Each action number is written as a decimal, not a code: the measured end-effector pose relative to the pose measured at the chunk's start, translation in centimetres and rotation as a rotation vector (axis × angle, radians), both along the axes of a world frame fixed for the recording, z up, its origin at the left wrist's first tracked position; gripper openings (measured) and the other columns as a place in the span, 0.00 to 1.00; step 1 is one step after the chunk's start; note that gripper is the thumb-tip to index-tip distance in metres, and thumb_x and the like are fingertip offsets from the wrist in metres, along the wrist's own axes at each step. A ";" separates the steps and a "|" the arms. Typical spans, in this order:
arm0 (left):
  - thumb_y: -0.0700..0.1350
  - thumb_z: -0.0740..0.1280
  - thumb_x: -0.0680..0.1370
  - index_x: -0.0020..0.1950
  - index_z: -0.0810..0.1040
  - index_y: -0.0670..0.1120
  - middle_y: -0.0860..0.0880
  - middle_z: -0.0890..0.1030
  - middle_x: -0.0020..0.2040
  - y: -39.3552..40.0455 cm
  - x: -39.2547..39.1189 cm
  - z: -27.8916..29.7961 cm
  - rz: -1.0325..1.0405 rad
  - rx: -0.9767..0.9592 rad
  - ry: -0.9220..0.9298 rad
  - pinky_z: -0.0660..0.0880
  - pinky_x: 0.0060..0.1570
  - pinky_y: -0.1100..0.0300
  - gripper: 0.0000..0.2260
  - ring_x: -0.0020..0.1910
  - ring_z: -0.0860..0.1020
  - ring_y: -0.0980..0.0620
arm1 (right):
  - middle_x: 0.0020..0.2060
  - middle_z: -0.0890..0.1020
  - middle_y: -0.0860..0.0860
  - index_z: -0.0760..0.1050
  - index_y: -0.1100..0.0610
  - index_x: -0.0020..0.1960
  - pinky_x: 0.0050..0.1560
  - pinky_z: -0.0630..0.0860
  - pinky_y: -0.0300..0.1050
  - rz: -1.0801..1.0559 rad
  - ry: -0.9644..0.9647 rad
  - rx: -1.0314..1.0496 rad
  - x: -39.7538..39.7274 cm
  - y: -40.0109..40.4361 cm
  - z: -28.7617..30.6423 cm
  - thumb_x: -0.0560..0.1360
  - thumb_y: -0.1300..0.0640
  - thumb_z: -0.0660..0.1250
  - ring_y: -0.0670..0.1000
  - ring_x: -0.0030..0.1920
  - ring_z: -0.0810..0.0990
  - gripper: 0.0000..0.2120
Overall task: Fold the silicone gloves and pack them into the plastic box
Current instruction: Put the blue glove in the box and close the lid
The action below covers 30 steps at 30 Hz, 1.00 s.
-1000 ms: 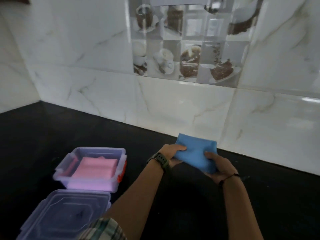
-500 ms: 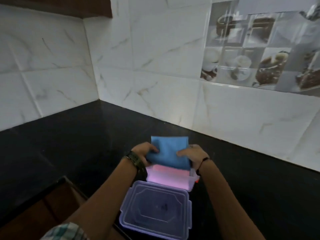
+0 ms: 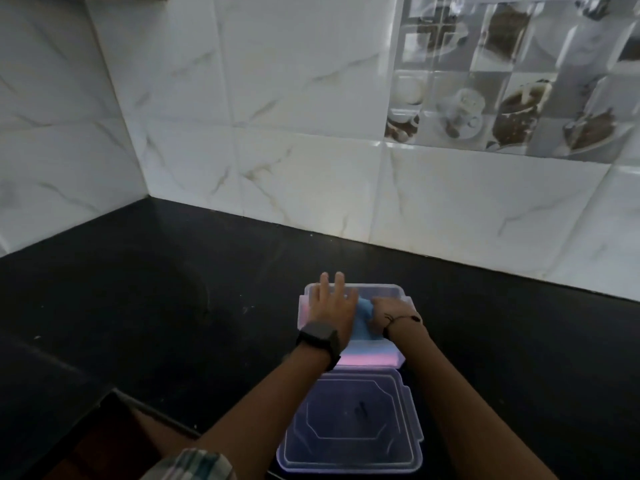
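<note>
Left hand (image 3: 332,308) flat, fingers spread, pressing blue glove (image 3: 362,322) down inside clear plastic box (image 3: 388,289) atop pink glove (image 3: 363,358), right hand (image 3: 393,315) curled gripping blue glove's right side, lid (image 3: 349,422) lying nearer the camera.

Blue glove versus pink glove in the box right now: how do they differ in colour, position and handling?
The blue glove lies on top; the pink glove sits beneath it, showing only through the plastic box near wall. The left hand presses flat on the blue glove and the right hand pushes into it; neither visibly touches the pink glove. Both gloves are inside the box.
</note>
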<state>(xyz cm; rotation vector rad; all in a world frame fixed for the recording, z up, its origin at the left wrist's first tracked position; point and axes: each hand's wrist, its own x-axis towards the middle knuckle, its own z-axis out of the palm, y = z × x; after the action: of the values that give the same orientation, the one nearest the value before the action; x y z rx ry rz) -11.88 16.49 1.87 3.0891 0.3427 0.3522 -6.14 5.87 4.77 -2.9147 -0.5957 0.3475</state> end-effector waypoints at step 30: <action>0.46 0.63 0.77 0.63 0.76 0.43 0.42 0.73 0.69 6.4 -17.6 -8.0 -0.279 0.021 0.098 0.69 0.68 0.50 0.17 0.71 0.67 0.43 | 0.69 0.70 0.49 0.68 0.50 0.67 0.68 0.66 0.43 0.841 -0.258 0.062 -5.4 -15.6 -8.2 0.77 0.51 0.59 0.49 0.69 0.65 0.19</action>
<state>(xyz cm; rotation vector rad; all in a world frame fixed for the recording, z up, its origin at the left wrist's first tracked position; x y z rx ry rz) -29.53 22.89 -6.12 3.1201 -0.0925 0.1983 -11.55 -9.69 -3.45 -2.5047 -1.8168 0.0225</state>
